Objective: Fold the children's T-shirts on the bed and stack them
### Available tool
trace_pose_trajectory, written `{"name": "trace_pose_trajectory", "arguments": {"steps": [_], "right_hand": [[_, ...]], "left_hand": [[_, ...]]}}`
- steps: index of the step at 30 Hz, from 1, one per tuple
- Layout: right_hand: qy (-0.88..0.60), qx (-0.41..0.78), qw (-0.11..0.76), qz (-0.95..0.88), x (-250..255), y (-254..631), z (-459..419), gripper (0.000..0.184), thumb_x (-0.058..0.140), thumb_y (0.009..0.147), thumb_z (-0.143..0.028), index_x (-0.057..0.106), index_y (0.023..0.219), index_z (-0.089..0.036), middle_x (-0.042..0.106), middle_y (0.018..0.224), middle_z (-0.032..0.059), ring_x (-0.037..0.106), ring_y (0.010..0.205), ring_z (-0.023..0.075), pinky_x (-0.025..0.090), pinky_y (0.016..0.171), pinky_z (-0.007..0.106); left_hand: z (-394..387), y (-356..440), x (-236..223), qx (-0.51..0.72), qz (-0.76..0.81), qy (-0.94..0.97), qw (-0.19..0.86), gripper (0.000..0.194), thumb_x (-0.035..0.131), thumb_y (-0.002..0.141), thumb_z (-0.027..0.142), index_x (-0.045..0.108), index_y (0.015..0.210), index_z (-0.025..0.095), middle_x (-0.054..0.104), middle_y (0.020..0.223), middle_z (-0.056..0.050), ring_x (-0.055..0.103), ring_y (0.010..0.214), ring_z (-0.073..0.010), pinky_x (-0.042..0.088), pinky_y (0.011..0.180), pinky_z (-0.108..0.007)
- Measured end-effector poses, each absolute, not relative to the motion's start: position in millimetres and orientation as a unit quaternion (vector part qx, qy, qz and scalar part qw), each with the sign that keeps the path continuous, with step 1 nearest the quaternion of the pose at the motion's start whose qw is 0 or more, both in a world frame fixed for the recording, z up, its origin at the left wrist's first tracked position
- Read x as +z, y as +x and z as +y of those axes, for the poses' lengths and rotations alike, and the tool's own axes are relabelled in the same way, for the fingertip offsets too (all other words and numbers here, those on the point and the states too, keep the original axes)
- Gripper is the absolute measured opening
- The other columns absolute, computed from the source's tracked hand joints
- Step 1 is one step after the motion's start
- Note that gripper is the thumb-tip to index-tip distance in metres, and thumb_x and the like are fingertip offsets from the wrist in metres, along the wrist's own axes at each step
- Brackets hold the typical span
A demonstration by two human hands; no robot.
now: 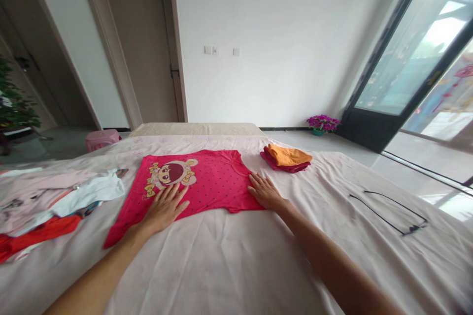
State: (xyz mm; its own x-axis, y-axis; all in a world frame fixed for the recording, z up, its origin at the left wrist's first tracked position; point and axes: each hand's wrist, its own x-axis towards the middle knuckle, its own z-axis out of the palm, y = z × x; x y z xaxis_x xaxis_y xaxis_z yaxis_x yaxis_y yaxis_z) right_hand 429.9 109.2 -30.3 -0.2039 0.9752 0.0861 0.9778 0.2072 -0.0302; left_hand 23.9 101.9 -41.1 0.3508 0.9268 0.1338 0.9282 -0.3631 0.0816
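A red-pink T-shirt (218, 182) with dark dots and a cartoon girl print lies spread flat on the bed sheet (221, 266), its neckline toward the right. My left hand (166, 209) rests flat on the shirt's near side, just below the print, fingers stretched out. On the shirt's right end, beside the neckline, my right hand (266, 192) lies flat with its fingers extended. Neither hand grips the cloth. Just beyond my right hand sits a small folded pile, an orange garment (286, 155) on top of a dark red one (271, 160).
Loose clothes (62, 202) in white, pink and red are heaped at the left. Eyeglasses (410, 226) lie on the sheet at the right. Past the bed are a pink stool (102, 139), a pot of purple flowers (322, 124) and a dark-framed glass door (388, 59).
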Motion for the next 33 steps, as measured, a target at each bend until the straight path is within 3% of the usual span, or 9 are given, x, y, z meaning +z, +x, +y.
{"name": "trace_pose_trajectory", "arguments": {"steps": [2, 4, 8, 11, 14, 19, 24, 29, 33], "right_hand": [[-0.650, 0.004, 0.057, -0.758, -24.9, 444.1, 107.4, 0.058, 0.031, 0.102, -0.042, 0.033, 0.154, -0.018, 0.027, 0.161, 0.0086, 0.022, 0.149, 0.0266, 0.019, 0.120, 0.047], [-0.669, 0.014, 0.105, -0.736, -18.1, 453.9, 102.6, 0.054, 0.037, 0.100, -0.040, 0.043, 0.149, -0.018, 0.040, 0.155, 0.0111, 0.036, 0.143, 0.0263, 0.028, 0.115, 0.043], [-0.653, 0.034, 0.223, -0.723, -2.5, 463.0, 84.6, 0.031, 0.049, 0.092, -0.030, 0.066, 0.115, -0.019, 0.069, 0.113, 0.0090, 0.064, 0.101, 0.0198, 0.047, 0.086, 0.030], [-0.598, 0.106, 0.213, -0.765, 9.5, 462.9, 67.7, 0.017, 0.060, 0.082, -0.025, 0.070, 0.095, -0.021, 0.069, 0.092, 0.0022, 0.063, 0.079, 0.0149, 0.045, 0.071, 0.024], [-0.564, 0.143, 0.162, -0.797, 17.8, 459.5, 52.4, 0.019, 0.065, 0.075, -0.020, 0.070, 0.092, -0.023, 0.068, 0.090, 0.0002, 0.061, 0.076, 0.0139, 0.043, 0.066, 0.022], [-0.552, 0.067, 0.140, -0.819, 23.1, 450.1, 35.5, 0.021, 0.057, 0.079, -0.014, 0.071, 0.094, -0.022, 0.069, 0.093, 0.0027, 0.061, 0.084, 0.0152, 0.041, 0.073, 0.024], [-0.532, 0.028, 0.107, -0.840, 31.2, 442.3, 21.6, 0.031, 0.050, 0.075, -0.007, 0.070, 0.094, -0.020, 0.070, 0.094, 0.0050, 0.061, 0.088, 0.0178, 0.040, 0.076, 0.026], [-0.523, 0.065, 0.082, -0.846, 36.1, 440.0, 11.1, 0.029, 0.052, 0.069, -0.008, 0.068, 0.090, -0.022, 0.070, 0.090, 0.0024, 0.060, 0.082, 0.0160, 0.036, 0.069, 0.025], [-0.567, 0.115, 0.050, -0.814, 41.1, 441.3, 20.0, 0.021, 0.053, 0.077, -0.013, 0.069, 0.086, -0.023, 0.072, 0.085, -0.0006, 0.061, 0.073, 0.0136, 0.034, 0.063, 0.024]], "left_hand": [[103.6, 9.9, -44.7, -0.096, -0.591, -0.801, 0.015, 0.061, 0.037, 0.097, 0.052, 0.041, 0.150, 0.024, 0.033, 0.160, -0.013, 0.029, 0.147, -0.0326, 0.022, 0.117, -0.054], [104.0, 5.6, -46.7, -0.143, -0.607, -0.781, 0.021, 0.056, 0.037, 0.097, 0.047, 0.049, 0.144, 0.019, 0.042, 0.154, -0.015, 0.037, 0.142, -0.0323, 0.027, 0.115, -0.053], [86.5, 32.8, -34.5, -0.289, -0.549, -0.784, 0.014, 0.040, 0.042, 0.096, 0.041, 0.062, 0.121, 0.016, 0.062, 0.123, -0.013, 0.054, 0.122, -0.0260, 0.042, 0.107, -0.042], [58.3, 77.0, -14.7, -0.303, -0.461, -0.833, -0.032, 0.019, 0.049, 0.095, 0.032, 0.064, 0.101, 0.021, 0.066, 0.101, -0.006, 0.062, 0.101, -0.0204, 0.049, 0.093, -0.035], [35.9, 123.1, -1.6, -0.275, -0.419, -0.862, -0.077, 0.009, 0.054, 0.093, 0.021, 0.062, 0.096, 0.022, 0.065, 0.096, -0.003, 0.063, 0.093, -0.0172, 0.050, 0.085, -0.030], [33.9, 172.6, -6.6, -0.234, -0.415, -0.877, -0.057, 0.023, 0.060, 0.088, 0.015, 0.061, 0.110, 0.022, 0.064, 0.102, -0.004, 0.061, 0.099, -0.0193, 0.049, 0.088, -0.031], [42.3, 182.6, -15.4, -0.197, -0.425, -0.883, -0.018, 0.021, 0.049, 0.088, 0.005, 0.063, 0.095, 0.020, 0.062, 0.095, -0.005, 0.059, 0.096, -0.0198, 0.047, 0.087, -0.032], [41.0, 176.1, -13.2, -0.213, -0.427, -0.879, -0.013, 0.018, 0.052, 0.082, 0.004, 0.059, 0.087, 0.020, 0.060, 0.090, -0.004, 0.056, 0.090, -0.0194, 0.045, 0.083, -0.032], [38.2, 175.6, -8.4, -0.212, -0.411, -0.887, -0.001, 0.016, 0.054, 0.079, 0.006, 0.058, 0.085, 0.021, 0.060, 0.091, -0.004, 0.053, 0.092, -0.0209, 0.043, 0.085, -0.035]]}}
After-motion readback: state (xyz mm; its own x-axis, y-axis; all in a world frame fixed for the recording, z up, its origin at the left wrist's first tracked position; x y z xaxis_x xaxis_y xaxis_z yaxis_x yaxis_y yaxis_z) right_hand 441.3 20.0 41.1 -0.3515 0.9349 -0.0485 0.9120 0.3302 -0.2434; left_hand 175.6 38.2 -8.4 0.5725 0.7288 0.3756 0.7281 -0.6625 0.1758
